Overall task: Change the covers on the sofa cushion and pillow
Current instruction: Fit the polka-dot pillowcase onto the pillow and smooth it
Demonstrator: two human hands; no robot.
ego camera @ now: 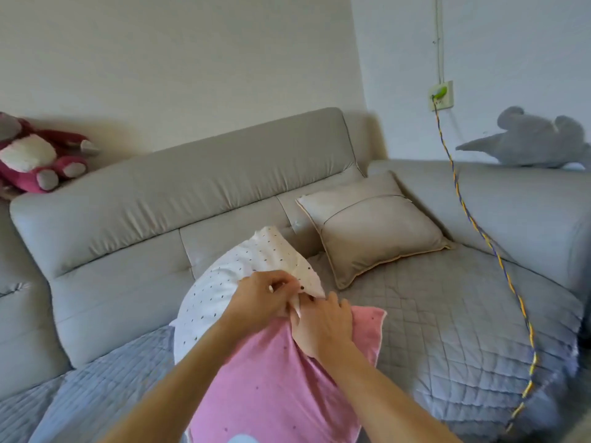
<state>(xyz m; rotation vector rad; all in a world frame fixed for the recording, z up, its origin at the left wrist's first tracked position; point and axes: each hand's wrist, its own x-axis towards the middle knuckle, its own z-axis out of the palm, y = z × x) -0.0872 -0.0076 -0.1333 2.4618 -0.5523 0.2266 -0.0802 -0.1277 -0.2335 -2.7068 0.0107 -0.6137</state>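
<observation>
left hand pinches pillow; right hand on pink cover

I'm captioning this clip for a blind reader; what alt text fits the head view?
Two bare hands work at the mouth of a pink fabric cover on a white dotted pillow: the left hand pinches white fabric, the right hand rests on the pink. Behind, a beige square cushion leans on the grey sofa.

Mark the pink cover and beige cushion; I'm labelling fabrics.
pink cover [271, 385], head view, middle of its flat pink panel.
beige cushion [377, 231], head view, centre of its front face.
</observation>
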